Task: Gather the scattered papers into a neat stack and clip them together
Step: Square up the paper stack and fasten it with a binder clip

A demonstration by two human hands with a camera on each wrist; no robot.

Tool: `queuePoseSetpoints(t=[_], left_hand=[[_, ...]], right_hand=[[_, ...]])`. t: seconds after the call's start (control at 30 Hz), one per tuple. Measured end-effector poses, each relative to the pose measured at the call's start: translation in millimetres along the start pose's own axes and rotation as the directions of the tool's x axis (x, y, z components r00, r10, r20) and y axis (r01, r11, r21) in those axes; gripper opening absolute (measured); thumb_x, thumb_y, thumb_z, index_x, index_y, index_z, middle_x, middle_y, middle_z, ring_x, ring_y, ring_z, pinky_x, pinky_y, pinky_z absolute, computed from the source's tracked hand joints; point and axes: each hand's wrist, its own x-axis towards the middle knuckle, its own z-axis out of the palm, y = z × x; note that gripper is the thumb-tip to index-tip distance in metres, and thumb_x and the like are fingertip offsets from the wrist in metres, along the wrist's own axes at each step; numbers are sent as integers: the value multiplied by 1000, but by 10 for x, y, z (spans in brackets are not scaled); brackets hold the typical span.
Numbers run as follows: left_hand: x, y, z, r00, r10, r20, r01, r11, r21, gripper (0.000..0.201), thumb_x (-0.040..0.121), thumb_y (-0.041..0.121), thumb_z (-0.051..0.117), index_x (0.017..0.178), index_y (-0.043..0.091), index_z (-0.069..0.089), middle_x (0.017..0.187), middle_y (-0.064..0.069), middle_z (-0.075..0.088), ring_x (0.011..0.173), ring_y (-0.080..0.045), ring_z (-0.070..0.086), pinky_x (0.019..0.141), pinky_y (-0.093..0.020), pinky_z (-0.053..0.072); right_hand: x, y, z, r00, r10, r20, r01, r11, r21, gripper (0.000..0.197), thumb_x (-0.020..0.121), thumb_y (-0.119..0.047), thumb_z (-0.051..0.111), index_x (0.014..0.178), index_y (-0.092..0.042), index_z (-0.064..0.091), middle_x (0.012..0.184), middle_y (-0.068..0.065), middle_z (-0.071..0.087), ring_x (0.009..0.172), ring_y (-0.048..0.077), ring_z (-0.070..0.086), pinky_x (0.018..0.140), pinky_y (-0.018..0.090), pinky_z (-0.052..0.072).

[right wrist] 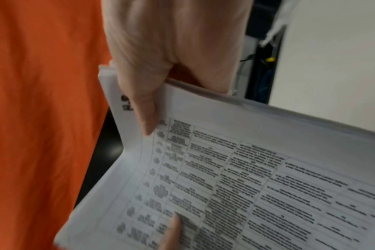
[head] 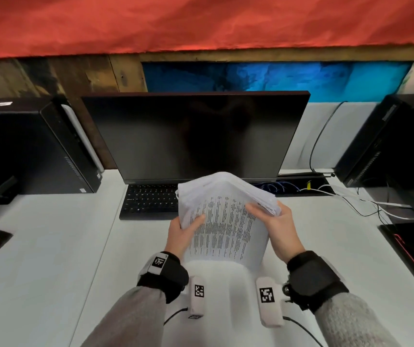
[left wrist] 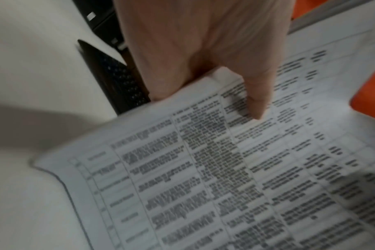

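White desk (head: pixel 50 246) at lower frame: left hand (head: pixel 179 232) and right hand (head: pixel 280 231) each clamp a side of the thick printed white paper stack (head: pixel 226 221), thumbs on top. Gathering looks done; squaring and clipping remain, no clip visible.

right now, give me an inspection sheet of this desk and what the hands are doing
surface: white desk, bare in front of the person
job's things: stack of papers, printed tables on top, held up off the desk, sheets bowed and edges uneven; no clip seen
clutter: black keyboard partly behind the papers; dark monitor; black computer towers left and right
hands: left hand grips the stack's left edge, right hand grips its right edge, thumbs on top
cables: loose black and white cables on the desk at right
surroundings: red cloth above, blue panel behind the monitor
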Motion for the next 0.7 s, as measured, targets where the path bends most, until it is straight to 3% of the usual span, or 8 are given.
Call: queuePoseSetpoints(t=[0.13,0.23,0.3,0.4,0.47,0.53,0.63,0.7], left_hand=[[-74,-93,54,991,44,-125,-49,998,-35,66,59,60,79,109,18,68,104,-2,74,101,-20,69,92,-47,53],[-124,-46,13,994,53,-100,-57,998,-39,70,57,59,82,115,25,64,112,0,71,107,-20,66,95,-50,51],[-179,94,-4,994,91,-56,-93,995,-27,71,59,50,85,121,31,55,118,4,67,112,-18,64,97,-50,49],[-297,315,45,962,262,-78,-267,962,-64,80,61,40,81,129,29,40,123,5,61,113,-14,62,95,-42,52],[-394,480,143,919,363,-155,-381,919,-103,73,67,43,73,131,35,39,125,6,56,115,-14,59,94,-36,50],[-429,621,251,881,394,-263,-424,903,-69,61,71,51,65,126,34,45,116,7,57,109,-14,60,90,-31,51],[-361,763,348,844,327,-426,-377,925,-37,37,79,48,66,108,29,54,103,11,59,101,-13,59,83,-24,48],[-282,782,357,824,297,-482,-360,932,-41,30,78,45,70,99,27,58,102,6,62,97,-13,61,82,-26,50]], right_hand=[[-11,41,100,990,-140,-18,139,988,-65,21,80,-9,75,97,-19,69,110,15,66,99,20,65,83,29,51],[-70,109,52,996,-74,42,77,993,-85,38,78,-4,76,108,-20,59,109,4,67,97,8,67,77,20,54],[-89,135,2,995,-25,101,33,997,-75,54,77,0,75,124,-18,55,115,-3,69,104,7,67,85,22,55],[-60,169,-49,993,19,115,-8,996,-93,54,77,-3,74,127,-15,57,119,-1,69,111,14,65,95,30,52],[-31,173,-53,993,49,109,-41,996,-80,50,77,-3,74,124,-13,60,117,2,70,109,18,66,97,35,51],[-22,172,-54,993,53,105,-45,996,-78,49,77,-3,74,123,-12,61,115,3,71,108,19,67,96,36,51],[-17,184,-61,994,37,102,-27,995,-91,48,78,-2,73,123,-12,61,116,1,71,108,17,67,95,33,51],[-26,193,-68,994,37,104,-27,995,-96,45,79,-1,72,121,-13,62,114,0,72,106,15,67,93,29,53]])
